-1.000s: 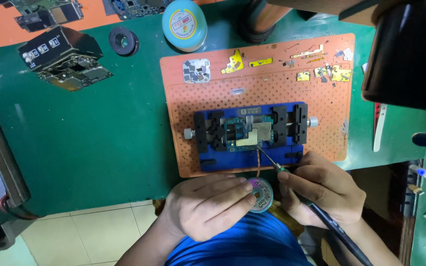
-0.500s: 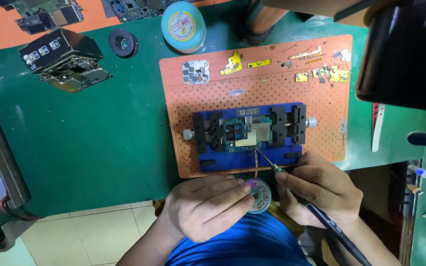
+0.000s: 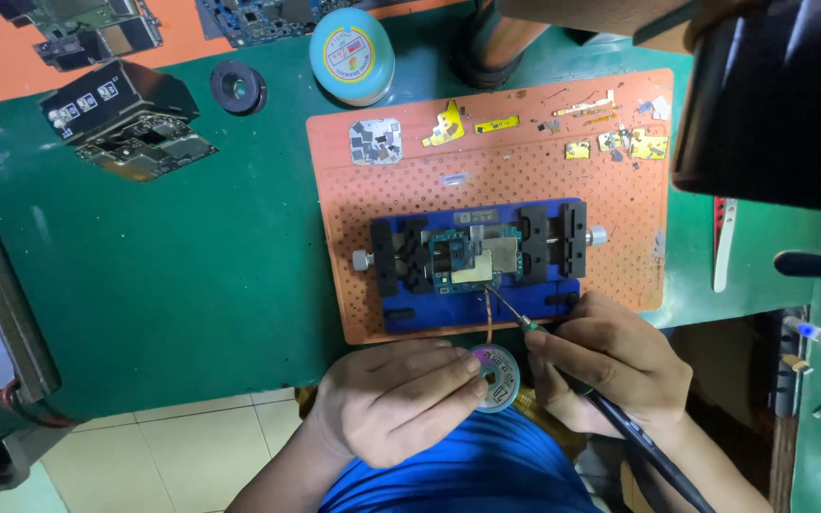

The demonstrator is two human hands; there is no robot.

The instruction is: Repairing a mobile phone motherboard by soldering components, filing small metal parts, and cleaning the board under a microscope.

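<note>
Your left hand [image 3: 393, 399] is pinching a small round wick spool [image 3: 498, 376], your right hand [image 3: 610, 366] is gripping a soldering iron [image 3: 620, 423], its tip touching the circuit board [image 3: 472, 258] clamped in the blue holder [image 3: 401, 309] on the tabletop [image 3: 192, 275]

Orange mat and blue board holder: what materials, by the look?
Orange mat: likely silicone, matte, with a moulded grid of dimples. Blue board holder: probably anodised metal, going by its even satin blue and silver knob; painted plastic can't be ruled out.

Two hands, one holder [image 3: 479, 261] with one board [image 3: 472, 258], one spool [image 3: 496, 376], one tin [image 3: 352, 52], one iron [image 3: 610, 418], one orange mat [image 3: 410, 180].
</note>
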